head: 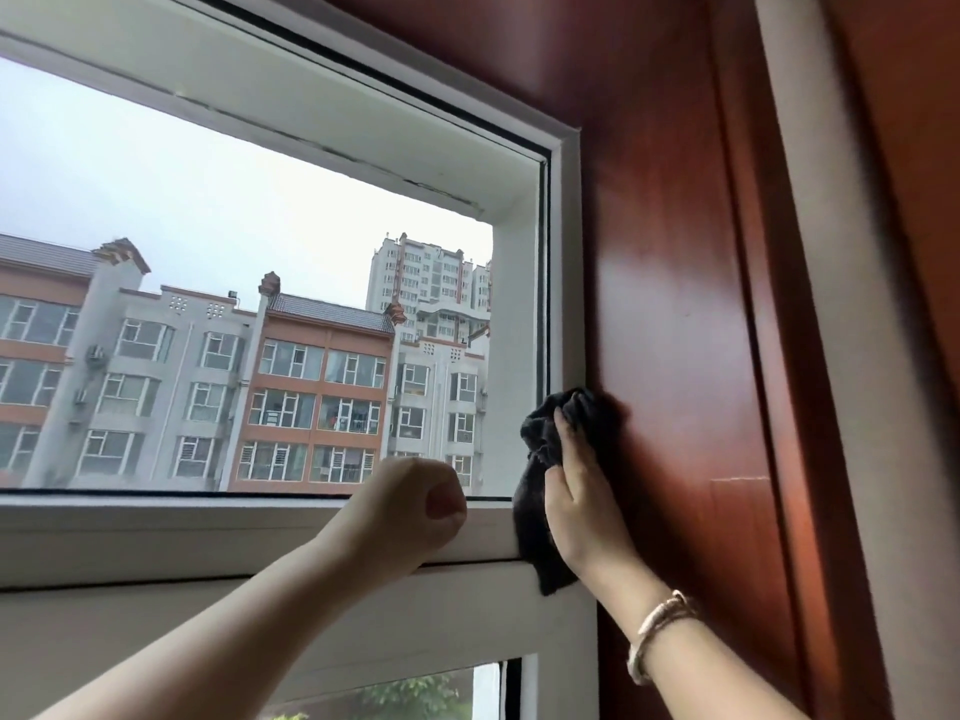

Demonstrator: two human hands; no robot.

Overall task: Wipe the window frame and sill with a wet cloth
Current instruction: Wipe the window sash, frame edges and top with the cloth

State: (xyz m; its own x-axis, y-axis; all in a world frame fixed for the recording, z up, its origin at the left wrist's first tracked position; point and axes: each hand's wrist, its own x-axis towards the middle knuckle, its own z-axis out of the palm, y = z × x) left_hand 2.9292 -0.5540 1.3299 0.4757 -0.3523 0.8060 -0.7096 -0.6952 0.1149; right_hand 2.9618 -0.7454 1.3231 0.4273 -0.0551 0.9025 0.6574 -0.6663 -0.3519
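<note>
We've got our right hand (pixel 579 491) up at the right side of the window, holding a dark cloth (pixel 540 491) flat against the spot where the white window frame (pixel 563 262) meets the reddish-brown wood panel (pixel 670 304). The fingers lie mostly straight over the cloth with the thumb tucked round its bunched top, so we'd call that grip closed on the cloth and pressing it on the frame's upright. The lower end of the cloth hangs down past the frame's horizontal bar (pixel 208 532), dangling just beside our wrist. A pale beaded bracelet (pixel 657 631) sits on that right wrist.

Our left hand (pixel 415 506) is balled into a fist with nothing in it, resting on top of the horizontal bar, a little to the left of the cloth and not touching it.

Through the upper pane (pixel 260 304) we can see apartment blocks in grey and orange, a taller tower behind them, and an overcast sky. Below the bar there's a second pane (pixel 384 693) with some green leaves showing. On the far right, a pale strip (pixel 831 356), maybe wall or curtain, we can't tell.
</note>
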